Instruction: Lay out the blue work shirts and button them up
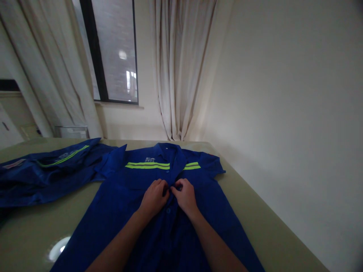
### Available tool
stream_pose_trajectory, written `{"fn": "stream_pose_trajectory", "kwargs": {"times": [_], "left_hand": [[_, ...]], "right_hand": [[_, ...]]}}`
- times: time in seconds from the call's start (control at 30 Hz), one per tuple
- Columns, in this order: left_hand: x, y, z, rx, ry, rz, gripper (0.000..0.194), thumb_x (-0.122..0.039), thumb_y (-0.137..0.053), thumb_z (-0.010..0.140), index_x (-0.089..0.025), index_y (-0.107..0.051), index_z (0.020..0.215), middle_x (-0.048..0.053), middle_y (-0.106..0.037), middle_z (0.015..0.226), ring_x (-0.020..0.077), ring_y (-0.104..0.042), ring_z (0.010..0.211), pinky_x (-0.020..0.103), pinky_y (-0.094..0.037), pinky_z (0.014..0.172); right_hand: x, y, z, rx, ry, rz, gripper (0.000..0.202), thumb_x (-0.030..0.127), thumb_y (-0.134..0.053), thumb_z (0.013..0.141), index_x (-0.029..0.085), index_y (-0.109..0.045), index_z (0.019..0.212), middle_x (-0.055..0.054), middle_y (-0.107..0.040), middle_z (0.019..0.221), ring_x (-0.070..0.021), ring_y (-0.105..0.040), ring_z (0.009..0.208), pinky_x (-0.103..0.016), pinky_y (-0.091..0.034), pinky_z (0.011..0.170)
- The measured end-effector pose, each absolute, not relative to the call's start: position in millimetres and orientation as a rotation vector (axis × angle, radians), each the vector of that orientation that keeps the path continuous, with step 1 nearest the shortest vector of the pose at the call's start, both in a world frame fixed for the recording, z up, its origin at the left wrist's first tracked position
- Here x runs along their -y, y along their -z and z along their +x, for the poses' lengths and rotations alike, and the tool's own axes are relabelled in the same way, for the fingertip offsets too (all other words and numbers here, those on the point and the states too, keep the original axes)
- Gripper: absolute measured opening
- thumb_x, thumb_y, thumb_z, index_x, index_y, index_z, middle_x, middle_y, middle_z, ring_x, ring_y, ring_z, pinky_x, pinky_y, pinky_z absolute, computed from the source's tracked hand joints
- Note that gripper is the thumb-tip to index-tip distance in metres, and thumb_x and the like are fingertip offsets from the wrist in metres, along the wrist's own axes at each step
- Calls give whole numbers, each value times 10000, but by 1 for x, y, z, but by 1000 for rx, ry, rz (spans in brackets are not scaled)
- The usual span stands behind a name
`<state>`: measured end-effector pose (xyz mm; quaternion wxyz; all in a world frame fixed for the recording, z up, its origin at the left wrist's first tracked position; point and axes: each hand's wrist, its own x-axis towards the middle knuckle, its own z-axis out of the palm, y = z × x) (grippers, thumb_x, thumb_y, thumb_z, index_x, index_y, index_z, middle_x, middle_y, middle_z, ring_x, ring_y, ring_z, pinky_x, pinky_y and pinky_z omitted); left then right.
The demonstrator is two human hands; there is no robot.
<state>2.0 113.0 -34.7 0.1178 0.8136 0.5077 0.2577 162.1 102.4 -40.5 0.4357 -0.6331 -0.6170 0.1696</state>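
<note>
A blue short-sleeved work shirt (113,204) with a yellow-green reflective chest stripe lies spread front side up, its collar at the far end. My left hand (154,196) and my right hand (185,194) meet at its front placket, just below the stripe. Both pinch the cloth there with closed fingers, the fingertips almost touching. Whatever small part sits between the fingertips is hidden. One button (168,171) shows above my hands and another button (168,210) below them. Above the stripe the collar stands open.
A second blue garment (42,177) with a similar stripe lies crumpled on the left, touching the shirt's left sleeve. The pale green table (255,204) runs along a white wall (297,113) on the right. Behind it are curtains (181,75) and a window (116,49).
</note>
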Motion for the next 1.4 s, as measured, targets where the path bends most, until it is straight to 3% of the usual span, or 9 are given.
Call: {"fn": "stream_pose_trajectory", "kwargs": {"times": [0.3,0.43,0.73,0.93,1.23,1.4], "left_hand": [[-110,32,0,-1321,-781,2556,191,-171,-431,984,-222,-616,981,61,-660,993,231,-609,976,348,-468,897],[-110,34,-1,-1343,-817,2527,197,-162,-432,986,-217,-621,978,59,-659,968,229,-619,944,343,-481,862],[-115,38,-4,-1248,-970,2385,200,-225,-455,1003,-235,-651,966,32,-667,949,205,-643,901,327,-495,843],[-118,40,-6,-1291,-970,2306,194,-239,-485,985,-231,-678,962,39,-710,946,201,-679,877,329,-505,826],[-124,45,-7,-1237,-981,2176,180,-218,-529,934,-251,-688,1014,22,-762,983,198,-716,923,304,-518,834],[-123,44,-7,-1177,-966,2105,150,-198,-530,909,-257,-638,994,1,-762,926,183,-723,884,273,-513,789]], "right_hand": [[-108,52,164,1528,-400,-1556,76,249,-730,803,191,-695,770,-42,-686,810,-199,-643,758,-284,-454,701],[-112,54,168,1573,-549,-1474,120,243,-719,808,193,-687,703,-21,-679,770,-177,-628,720,-267,-437,667],[-105,51,162,1536,-451,-1381,61,199,-683,822,187,-690,763,-21,-653,797,-170,-599,724,-276,-453,693],[-106,38,167,1559,-677,-1298,211,230,-577,895,190,-752,783,-21,-698,798,-174,-643,784,-265,-460,737],[-113,46,173,1590,-696,-1361,135,257,-724,782,180,-784,876,-29,-747,836,-182,-638,757,-267,-462,714],[-117,43,176,1634,-835,-1334,138,203,-675,806,185,-797,868,-22,-758,818,-188,-665,765,-270,-476,719]]}}
